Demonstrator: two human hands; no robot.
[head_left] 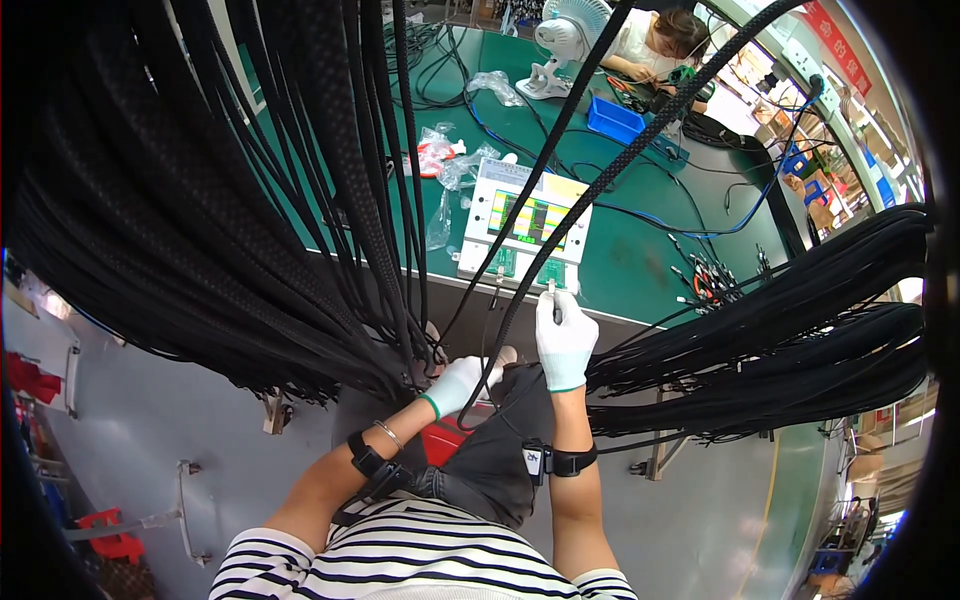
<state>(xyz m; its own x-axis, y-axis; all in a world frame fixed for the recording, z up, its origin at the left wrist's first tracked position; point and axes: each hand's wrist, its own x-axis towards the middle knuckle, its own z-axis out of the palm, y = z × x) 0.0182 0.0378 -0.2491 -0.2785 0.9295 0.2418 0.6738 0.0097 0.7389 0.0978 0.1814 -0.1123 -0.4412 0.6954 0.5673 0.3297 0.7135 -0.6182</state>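
Note:
My right hand [567,335], in a white glove with a green cuff edge, pinches a cable connector [552,287] at the front edge of a white tester [480,240]. The connector meets a green circuit board [551,271] there; how deep it sits is too small to tell. A second connector [499,277] is at the board on the left, with a thin cable hanging from it. Low over my lap, my gloved left hand [462,386] looks closed, its fingertips partly hidden. A black braided cable [502,340] crosses in front of it. The tester's screen is lit yellow and green.
Thick bundles of black cables hang at left [200,230] and right [780,320]. On the green table [630,270] are plastic bags [495,88], a white fan [565,40], a blue bin [615,120] and loose wires [712,280]. A person [655,45] sits across the table.

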